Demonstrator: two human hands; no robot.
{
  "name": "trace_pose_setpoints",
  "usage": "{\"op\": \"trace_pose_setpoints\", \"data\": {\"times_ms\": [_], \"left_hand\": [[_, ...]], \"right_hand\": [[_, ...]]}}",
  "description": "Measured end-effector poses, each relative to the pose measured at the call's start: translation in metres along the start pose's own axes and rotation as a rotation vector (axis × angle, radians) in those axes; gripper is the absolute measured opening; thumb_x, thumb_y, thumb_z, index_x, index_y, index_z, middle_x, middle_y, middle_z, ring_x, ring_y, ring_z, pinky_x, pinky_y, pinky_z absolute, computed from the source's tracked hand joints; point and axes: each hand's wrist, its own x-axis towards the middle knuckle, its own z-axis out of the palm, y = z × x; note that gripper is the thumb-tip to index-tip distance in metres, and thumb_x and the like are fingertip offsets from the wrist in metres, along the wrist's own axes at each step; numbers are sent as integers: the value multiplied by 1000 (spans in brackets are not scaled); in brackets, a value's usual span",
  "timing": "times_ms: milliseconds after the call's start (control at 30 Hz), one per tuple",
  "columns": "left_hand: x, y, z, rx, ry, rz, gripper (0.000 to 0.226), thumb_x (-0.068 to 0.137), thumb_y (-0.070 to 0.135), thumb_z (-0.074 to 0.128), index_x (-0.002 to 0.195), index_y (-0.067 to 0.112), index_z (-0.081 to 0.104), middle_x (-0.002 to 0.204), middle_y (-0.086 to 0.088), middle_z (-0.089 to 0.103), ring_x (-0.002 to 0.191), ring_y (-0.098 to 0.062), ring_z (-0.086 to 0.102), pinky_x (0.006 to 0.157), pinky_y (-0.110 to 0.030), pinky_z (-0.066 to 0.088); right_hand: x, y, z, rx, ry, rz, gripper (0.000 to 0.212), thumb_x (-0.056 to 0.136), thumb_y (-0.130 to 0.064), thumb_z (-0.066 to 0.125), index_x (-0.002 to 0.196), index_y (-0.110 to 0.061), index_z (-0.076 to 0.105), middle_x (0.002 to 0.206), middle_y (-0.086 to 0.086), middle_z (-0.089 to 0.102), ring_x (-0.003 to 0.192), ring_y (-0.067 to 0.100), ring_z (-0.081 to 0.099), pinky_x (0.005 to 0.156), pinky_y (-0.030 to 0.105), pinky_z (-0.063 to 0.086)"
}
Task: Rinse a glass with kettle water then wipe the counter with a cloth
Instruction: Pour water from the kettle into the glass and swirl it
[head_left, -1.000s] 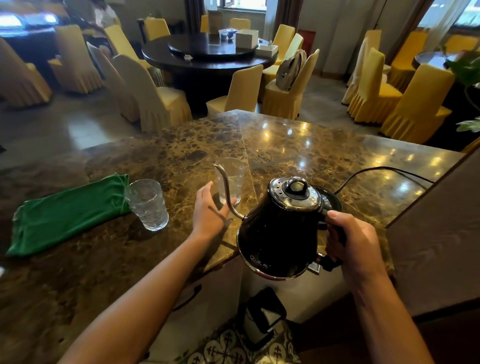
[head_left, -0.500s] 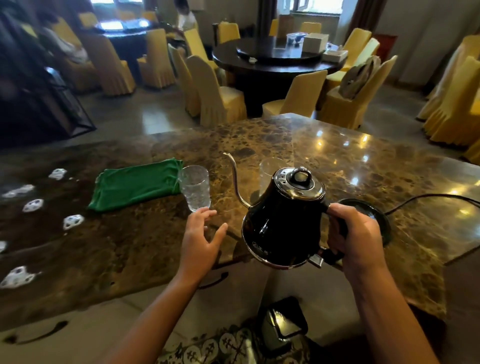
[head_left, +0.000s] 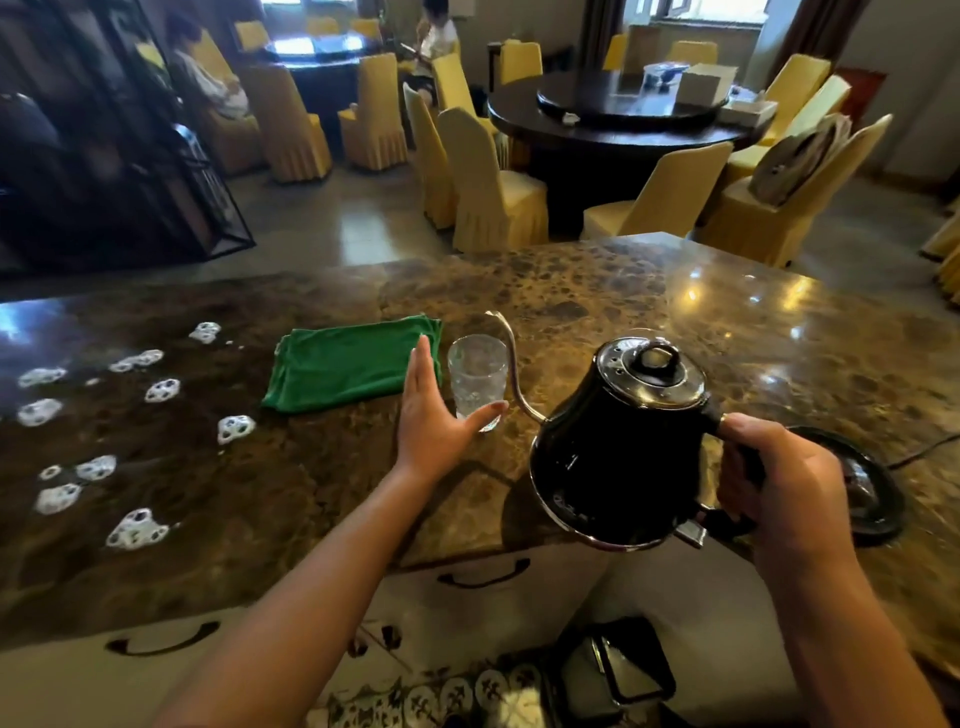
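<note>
A clear textured glass (head_left: 477, 376) stands upright on the brown marble counter (head_left: 727, 332). My left hand (head_left: 434, 421) is spread open around its near left side, thumb touching the base. My right hand (head_left: 784, 483) grips the handle of a black gooseneck kettle (head_left: 618, 452), held off the counter to the right of the glass, spout tip just above the glass rim. A folded green cloth (head_left: 353, 364) lies flat just left of the glass.
The black kettle base (head_left: 867, 493) with its cord sits at the right, partly behind my right hand. Several white foam blobs (head_left: 135, 527) dot the counter's left part. White drawers with dark handles (head_left: 485, 574) run below the counter edge. Yellow chairs and round tables fill the room beyond.
My view has swung left. My left hand left the plain glass behind the kettle and reached the textured glass by the cloth. The kettle followed leftward, spout now at that glass.
</note>
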Motion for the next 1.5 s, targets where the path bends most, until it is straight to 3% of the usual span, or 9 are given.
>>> {"op": "trace_pose_setpoints", "data": {"times_ms": [100, 233, 300, 367, 600, 867, 1100, 1367, 1500], "left_hand": [[21, -5, 10, -110, -70, -24, 142, 61, 74, 79, 164, 24, -5, 172, -6, 11, 158, -23, 14, 126, -45, 21], [37, -14, 24, -194, -143, -41, 138, 65, 59, 89, 163, 30, -3, 160, -11, 42, 146, -23, 43, 118, -41, 39], [42, -20, 27, -177, -139, -11, 129, 64, 62, 89, 161, 30, 11, 146, -8, 57, 132, -18, 56, 110, -37, 47], [47, -24, 28, -186, -132, 19, 111, 63, 63, 89, 151, 25, 33, 126, -1, 65, 116, -14, 63, 102, -37, 54], [33, -27, 18, -220, -151, 73, 77, 68, 45, 93, 126, 19, 52, 110, 5, 67, 102, -5, 67, 96, -32, 56], [9, -34, -4, -146, -165, 106, 82, 62, 60, 91, 127, 24, 55, 116, 7, 71, 109, -8, 69, 97, -34, 58], [0, -33, -1, -158, -110, 103, 79, 63, 64, 87, 125, 27, 54, 112, 6, 72, 106, -9, 71, 95, -40, 59], [-4, -31, -1, -179, -94, 100, 78, 63, 62, 86, 126, 29, 53, 113, 9, 72, 106, -5, 71, 95, -33, 58], [-5, -29, -3, -156, -81, 106, 75, 62, 65, 85, 122, 35, 53, 112, 8, 72, 106, -5, 71, 94, -34, 58]], "right_hand": [[0, 6, 9, -4, 51, 11, 48, 92, -25, 62, 44, -22, 58, 46, -9, 36, 44, 12, 28, 48, 28, 24], [-1, 9, 19, 33, 119, 49, 34, 72, -40, 71, 50, -18, 56, 47, -3, 35, 48, 19, 26, 52, 43, 22], [-1, 10, 21, 30, 125, 39, 36, 79, -36, 70, 49, -20, 55, 46, -3, 34, 46, 19, 26, 52, 48, 20], [-1, 11, 21, 16, 139, 24, 44, 89, -27, 65, 46, -21, 54, 44, -6, 35, 41, 15, 27, 49, 39, 18], [11, 2, 17, -56, 130, -55, 40, 92, -20, 64, 53, -19, 68, 45, -8, 43, 40, 10, 34, 48, 25, 28], [30, -10, 10, -117, 6, -154, 41, 83, -31, 66, 45, -20, 53, 45, -7, 34, 42, 11, 24, 42, 22, 22], [41, -22, 0, -259, -57, -238, 46, 79, -37, 70, 53, -3, 52, 49, 2, 37, 47, 17, 30, 49, 27, 28], [47, -31, -9, -370, -69, -295, 50, 77, -43, 71, 51, -4, 52, 50, 9, 38, 45, 18, 30, 45, 22, 29], [51, -34, -9, -451, -102, -345, 54, 79, -41, 72, 55, 3, 52, 50, 19, 39, 50, 21, 33, 51, 39, 32]]}}
